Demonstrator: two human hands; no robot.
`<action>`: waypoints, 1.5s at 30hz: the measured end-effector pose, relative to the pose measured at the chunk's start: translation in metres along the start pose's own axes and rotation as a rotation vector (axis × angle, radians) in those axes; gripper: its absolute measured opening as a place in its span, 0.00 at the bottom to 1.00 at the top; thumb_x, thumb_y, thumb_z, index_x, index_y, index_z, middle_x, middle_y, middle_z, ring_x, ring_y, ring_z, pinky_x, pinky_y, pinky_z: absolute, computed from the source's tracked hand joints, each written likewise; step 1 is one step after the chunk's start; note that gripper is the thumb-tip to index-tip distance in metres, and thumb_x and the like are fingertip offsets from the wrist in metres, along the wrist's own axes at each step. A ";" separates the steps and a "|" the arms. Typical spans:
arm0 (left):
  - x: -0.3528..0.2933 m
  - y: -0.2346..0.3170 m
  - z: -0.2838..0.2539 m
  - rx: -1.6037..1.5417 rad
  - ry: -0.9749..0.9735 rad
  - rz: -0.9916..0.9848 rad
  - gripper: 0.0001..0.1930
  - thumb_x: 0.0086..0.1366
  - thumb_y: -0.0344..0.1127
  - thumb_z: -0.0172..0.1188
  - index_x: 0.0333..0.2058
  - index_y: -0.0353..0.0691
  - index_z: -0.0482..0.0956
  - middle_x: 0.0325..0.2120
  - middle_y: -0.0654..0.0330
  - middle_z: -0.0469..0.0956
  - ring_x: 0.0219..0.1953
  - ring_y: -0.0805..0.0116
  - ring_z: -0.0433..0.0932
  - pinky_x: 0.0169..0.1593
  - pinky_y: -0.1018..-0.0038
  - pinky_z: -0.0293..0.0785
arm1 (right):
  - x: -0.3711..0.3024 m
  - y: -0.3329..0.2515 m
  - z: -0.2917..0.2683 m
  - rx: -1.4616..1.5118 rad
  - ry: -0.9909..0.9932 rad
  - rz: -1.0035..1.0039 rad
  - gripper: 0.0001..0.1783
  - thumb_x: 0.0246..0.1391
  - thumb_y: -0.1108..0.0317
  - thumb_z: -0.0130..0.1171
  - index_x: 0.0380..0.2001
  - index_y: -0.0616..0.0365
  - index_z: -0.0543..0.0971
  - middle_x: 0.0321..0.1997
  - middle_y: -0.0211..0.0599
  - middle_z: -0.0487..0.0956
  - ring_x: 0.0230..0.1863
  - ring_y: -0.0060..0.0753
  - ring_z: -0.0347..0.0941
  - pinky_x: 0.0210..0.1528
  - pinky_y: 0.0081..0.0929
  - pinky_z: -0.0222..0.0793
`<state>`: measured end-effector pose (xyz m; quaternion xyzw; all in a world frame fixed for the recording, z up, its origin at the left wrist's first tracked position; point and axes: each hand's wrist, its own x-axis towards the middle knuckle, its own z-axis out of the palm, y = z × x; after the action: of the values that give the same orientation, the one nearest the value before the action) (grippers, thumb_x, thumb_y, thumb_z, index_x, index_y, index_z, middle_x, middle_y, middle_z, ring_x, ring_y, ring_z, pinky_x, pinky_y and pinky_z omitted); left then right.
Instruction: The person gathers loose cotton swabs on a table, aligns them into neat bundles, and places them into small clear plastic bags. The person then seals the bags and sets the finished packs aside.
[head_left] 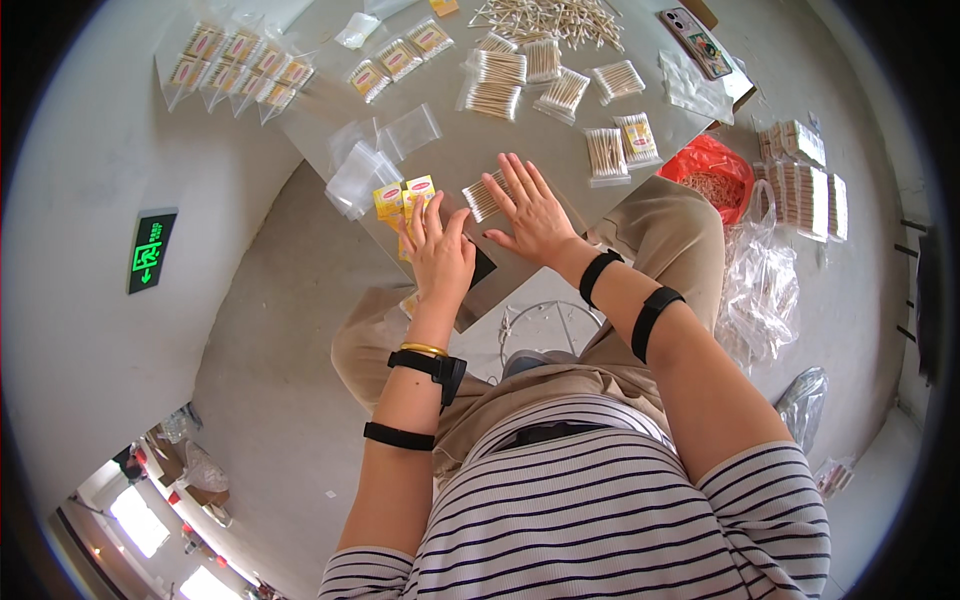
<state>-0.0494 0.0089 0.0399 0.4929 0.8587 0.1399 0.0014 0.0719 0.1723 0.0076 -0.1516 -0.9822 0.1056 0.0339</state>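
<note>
A small bundle of cotton swabs (485,195) is pressed flat on the grey board (450,150) under the spread right hand (530,215); nothing is clenched. The left hand (437,250) rests open beside yellow labels (403,198). The bundle is judged light, loose, easily scattered; it is best gathered at mid-length.

Soft, even daylight fills my view, with only faint shadows under my hands. The fisheye bends straight edges near the dark rim, and bright windows glare at the near left.
</note>
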 end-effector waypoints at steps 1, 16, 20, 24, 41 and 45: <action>0.000 0.000 0.000 -0.005 0.001 -0.002 0.21 0.59 0.31 0.63 0.53 0.53 0.82 0.68 0.56 0.65 0.75 0.47 0.55 0.75 0.37 0.45 | 0.000 0.000 0.000 0.001 -0.001 0.001 0.53 0.65 0.29 0.47 0.80 0.52 0.51 0.84 0.55 0.44 0.85 0.52 0.38 0.84 0.47 0.34; -0.009 0.008 -0.004 -0.010 -0.021 -0.015 0.22 0.60 0.30 0.63 0.54 0.51 0.82 0.68 0.55 0.65 0.75 0.47 0.55 0.76 0.39 0.42 | 0.000 -0.001 -0.001 -0.021 0.005 -0.005 0.52 0.66 0.28 0.44 0.79 0.53 0.52 0.83 0.56 0.46 0.85 0.52 0.37 0.84 0.47 0.33; -0.009 0.008 -0.004 -0.005 -0.027 -0.019 0.21 0.60 0.30 0.63 0.54 0.51 0.82 0.68 0.55 0.65 0.75 0.47 0.55 0.76 0.39 0.42 | 0.000 0.000 0.000 -0.012 0.005 -0.004 0.52 0.65 0.29 0.45 0.79 0.53 0.52 0.84 0.56 0.46 0.85 0.52 0.37 0.84 0.47 0.33; -0.010 0.008 -0.005 -0.007 -0.018 -0.021 0.21 0.60 0.30 0.63 0.54 0.51 0.82 0.68 0.56 0.65 0.75 0.47 0.55 0.76 0.39 0.43 | 0.000 0.000 0.000 -0.003 0.009 -0.006 0.52 0.65 0.29 0.46 0.79 0.53 0.52 0.84 0.56 0.46 0.85 0.53 0.37 0.84 0.47 0.33; -0.079 -0.041 -0.023 -0.146 0.205 -0.439 0.21 0.64 0.39 0.64 0.56 0.47 0.76 0.63 0.55 0.70 0.68 0.49 0.64 0.71 0.48 0.53 | 0.000 -0.002 -0.004 -0.040 -0.038 0.005 0.51 0.66 0.29 0.45 0.79 0.51 0.52 0.84 0.53 0.44 0.85 0.50 0.36 0.84 0.46 0.32; -0.114 -0.058 -0.026 -0.140 0.199 -0.566 0.20 0.68 0.42 0.61 0.57 0.47 0.75 0.62 0.53 0.71 0.67 0.48 0.65 0.70 0.48 0.54 | -0.001 -0.003 -0.002 -0.060 -0.059 -0.046 0.52 0.66 0.28 0.44 0.80 0.51 0.51 0.84 0.52 0.44 0.85 0.49 0.35 0.84 0.46 0.31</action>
<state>-0.0434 -0.1219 0.0355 0.2168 0.9460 0.2407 -0.0098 0.0723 0.1697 0.0097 -0.1265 -0.9888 0.0795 0.0029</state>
